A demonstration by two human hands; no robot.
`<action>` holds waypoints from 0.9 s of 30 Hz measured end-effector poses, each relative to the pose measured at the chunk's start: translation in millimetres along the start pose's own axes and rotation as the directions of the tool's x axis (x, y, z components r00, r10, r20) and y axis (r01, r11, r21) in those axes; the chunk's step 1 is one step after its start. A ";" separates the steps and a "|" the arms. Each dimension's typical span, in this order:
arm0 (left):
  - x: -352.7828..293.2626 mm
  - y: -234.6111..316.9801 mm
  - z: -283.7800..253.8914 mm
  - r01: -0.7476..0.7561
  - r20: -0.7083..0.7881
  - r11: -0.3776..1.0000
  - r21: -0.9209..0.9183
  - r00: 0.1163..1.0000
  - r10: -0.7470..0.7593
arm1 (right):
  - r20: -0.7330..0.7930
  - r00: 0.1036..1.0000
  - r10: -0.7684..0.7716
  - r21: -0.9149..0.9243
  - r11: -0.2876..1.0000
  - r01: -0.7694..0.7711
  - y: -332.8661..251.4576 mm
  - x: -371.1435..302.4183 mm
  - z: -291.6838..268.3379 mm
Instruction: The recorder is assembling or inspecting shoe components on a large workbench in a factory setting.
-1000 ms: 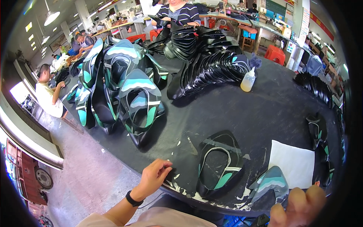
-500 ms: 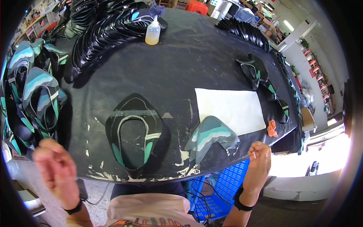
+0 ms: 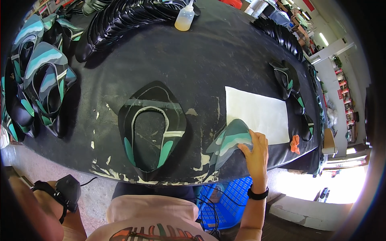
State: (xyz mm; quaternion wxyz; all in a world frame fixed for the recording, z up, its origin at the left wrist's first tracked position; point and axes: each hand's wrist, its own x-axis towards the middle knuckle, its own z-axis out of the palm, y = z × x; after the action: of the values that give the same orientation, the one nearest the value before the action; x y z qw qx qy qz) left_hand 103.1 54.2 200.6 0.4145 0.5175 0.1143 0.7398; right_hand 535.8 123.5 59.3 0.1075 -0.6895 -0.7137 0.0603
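Observation:
My right hand (image 3: 258, 154) reaches over the front edge of the black table. Its thumb and fingers close on the right side of a teal, white and grey shoe piece (image 3: 232, 138), which lies in a small overlapping pile partly over a white sheet (image 3: 257, 114). A black shoe upper (image 3: 177, 120) with green patches and a pale grey line lies to the left, its U-shaped opening facing me; no hand touches it. My left arm (image 3: 30, 209) is blurred at the lower left, away from the table; its fingers cannot be made out.
Finished-looking shoe uppers (image 3: 46, 66) are heaped at the left. Rows of black pieces (image 3: 120, 28) curve along the back. Also here are a bottle of yellowish liquid (image 3: 184, 20), an orange scrap (image 3: 295, 143), more uppers (image 3: 286, 78) at right and a blue crate (image 3: 227, 205) below.
My right hand has moved from beside the table edge onto the teal shoe piece and taken hold of it. My left hand has dropped back toward the lower left. The view has shifted.

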 end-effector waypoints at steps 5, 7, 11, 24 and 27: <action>-55.8 38.1 -21.7 0.026 -0.224 0.992 0.125 0.975 0.002 | -0.122 0.992 0.011 0.064 0.998 -0.003 6.2 -0.2 3.1; -57.2 45.4 -24.0 0.033 -0.309 0.980 0.198 0.951 0.030 | -0.135 0.990 0.031 0.080 0.997 -0.021 0.3 0.3 3.5; -41.7 28.6 -8.0 0.054 -0.454 0.946 0.321 0.885 0.103 | -0.231 0.971 0.057 0.044 0.998 -0.048 7.5 -7.2 11.3; -66.3 -67.7 -22.0 0.399 0.116 0.510 0.762 0.691 -0.713 | -0.315 0.887 0.337 0.755 0.655 0.019 48.1 -25.0 1.0; -98.2 -84.9 -22.4 -0.072 0.249 0.299 0.952 0.751 -0.612 | -0.271 0.849 0.454 0.871 0.492 0.014 34.5 -16.6 -12.9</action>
State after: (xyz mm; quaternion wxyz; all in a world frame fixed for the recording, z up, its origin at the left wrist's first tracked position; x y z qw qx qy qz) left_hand 137.7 41.6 74.1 0.1862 0.8237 0.4704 0.2562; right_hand 572.8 107.6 62.6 0.5884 -0.6287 -0.4453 0.2453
